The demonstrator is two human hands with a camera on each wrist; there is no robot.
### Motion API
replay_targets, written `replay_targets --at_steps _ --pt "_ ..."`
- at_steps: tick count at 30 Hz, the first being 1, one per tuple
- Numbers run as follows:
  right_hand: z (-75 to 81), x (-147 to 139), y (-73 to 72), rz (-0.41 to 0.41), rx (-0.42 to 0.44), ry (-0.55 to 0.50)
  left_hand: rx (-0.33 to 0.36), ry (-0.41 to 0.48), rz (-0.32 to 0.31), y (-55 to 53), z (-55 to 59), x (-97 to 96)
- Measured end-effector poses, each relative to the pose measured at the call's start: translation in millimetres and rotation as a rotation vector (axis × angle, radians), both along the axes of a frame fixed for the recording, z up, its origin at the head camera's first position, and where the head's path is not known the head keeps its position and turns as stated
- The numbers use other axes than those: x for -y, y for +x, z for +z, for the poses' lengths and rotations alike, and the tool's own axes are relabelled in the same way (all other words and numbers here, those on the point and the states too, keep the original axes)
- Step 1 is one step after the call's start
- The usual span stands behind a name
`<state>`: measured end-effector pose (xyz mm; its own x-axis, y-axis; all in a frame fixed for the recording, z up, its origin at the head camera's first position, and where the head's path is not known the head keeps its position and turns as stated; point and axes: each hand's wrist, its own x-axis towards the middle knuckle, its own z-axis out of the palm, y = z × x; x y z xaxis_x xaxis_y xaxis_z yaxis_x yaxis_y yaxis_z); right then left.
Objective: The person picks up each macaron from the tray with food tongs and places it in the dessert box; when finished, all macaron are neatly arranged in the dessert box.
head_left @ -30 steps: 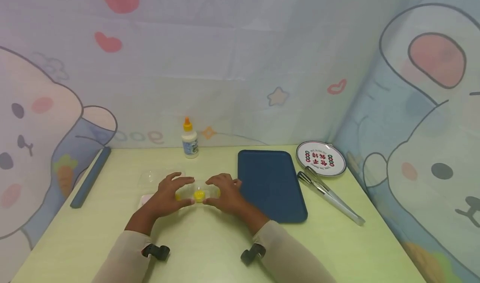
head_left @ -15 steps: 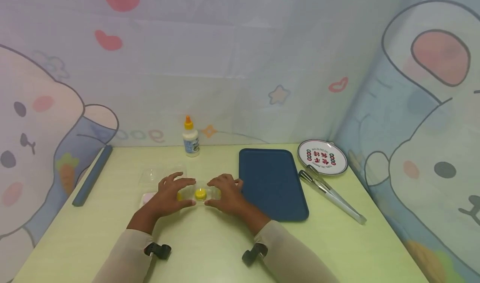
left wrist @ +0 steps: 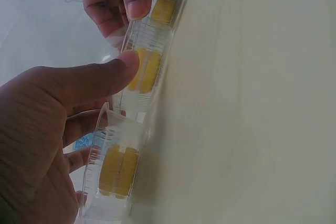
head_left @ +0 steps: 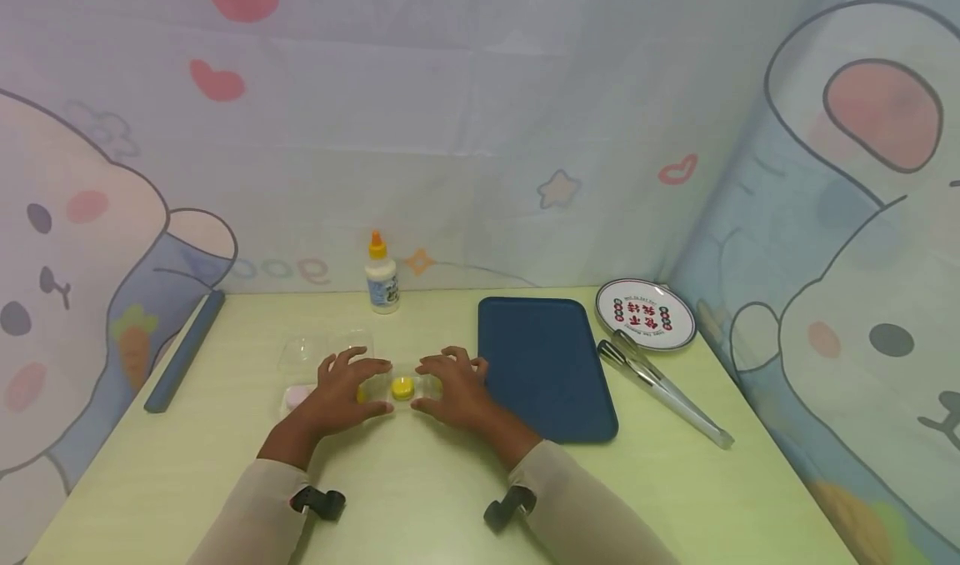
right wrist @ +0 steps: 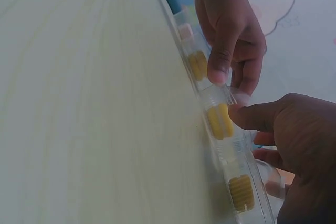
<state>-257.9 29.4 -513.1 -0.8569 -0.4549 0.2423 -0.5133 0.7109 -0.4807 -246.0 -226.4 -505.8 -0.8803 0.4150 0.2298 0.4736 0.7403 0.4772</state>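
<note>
In the head view, both hands are at a long clear plastic macaron box [left wrist: 113, 211] lying on the table. My left hand [head_left: 337, 394] grips it from the left, thumb at the near side and fingers beyond. My right hand [head_left: 462, 390] holds it likewise from the right. Between them sits a yellow macaron [head_left: 402, 388]. The left wrist view has another yellow macaron [left wrist: 119, 171] beneath the left palm; the right wrist view has a yellow macaron [right wrist: 241, 192] near the right hand. A pink macaron [head_left: 297, 396] shows left of the left wrist. Fingertips are partly hidden.
Behind the left hand lies a clear plastic tray [head_left: 300, 351]. A glue bottle [head_left: 383, 286] stands at the back. To the right are a blue tray [head_left: 543, 373], tongs [head_left: 663, 390] and a printed plate [head_left: 645, 315]. A grey-blue bar [head_left: 183, 352] lies at the left edge.
The clear plastic around the middle macaron stood out more a second ago. Both hands keep their grip and shift very slightly right in the view. More of the pink macaron shows.
</note>
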Motion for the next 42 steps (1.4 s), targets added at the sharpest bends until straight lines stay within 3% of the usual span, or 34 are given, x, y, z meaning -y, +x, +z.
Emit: replay_targets --at_steps 18,24,31,42 --pt "1.2 1.6 -3.9 -0.012 0.018 0.069 -0.016 -0.029 0.010 -0.7 1.2 -5.6" --pt "-0.9 1.9 -5.6 0.002 -0.013 0.095 -0.013 -0.043 0.011 -1.7 -2.0 -5.9" --pt "-1.0 0.5 -5.6 0.001 -0.028 0.041 -0.032 -0.036 0.021 -2.9 -4.2 -7.0" --pt "3.5 0.2 -4.9 -0.001 -0.005 0.041 -0.024 -0.036 0.034 -2.4 -4.6 -6.7"
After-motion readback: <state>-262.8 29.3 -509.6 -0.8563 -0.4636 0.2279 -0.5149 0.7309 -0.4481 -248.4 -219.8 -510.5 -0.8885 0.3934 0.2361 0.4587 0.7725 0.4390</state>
